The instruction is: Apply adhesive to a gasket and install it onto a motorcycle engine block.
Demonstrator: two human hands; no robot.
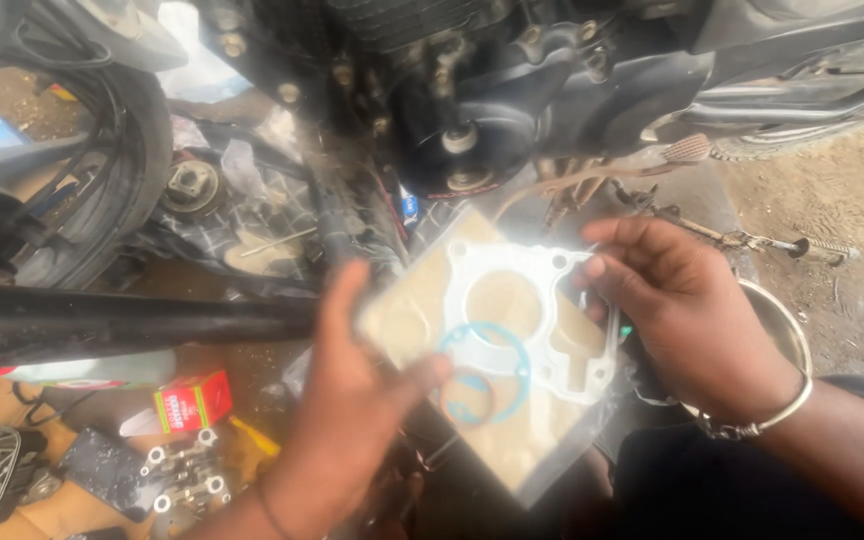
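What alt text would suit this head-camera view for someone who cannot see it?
Two hands hold a clear packet of gaskets: the left hand grips its lower edge, the right hand its right side. Behind sits a dark motorcycle engine, with a small red box at lower left.

Both hands (pixel 352 420) (pixel 682 310) grip a clear-wrapped gasket pack (pixel 497 345) beneath an engine (pixel 492 90).

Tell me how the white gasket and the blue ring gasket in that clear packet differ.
The white gasket is a broad flat plate with one large round opening and several small holes; the blue ring gasket is a thin circular band. The white one fills much of the packet, the blue one is smaller. The right hand grips the packet edge by the white one; the left hand's thumb lies by the blue one. Both lie flat in the same clear packet.
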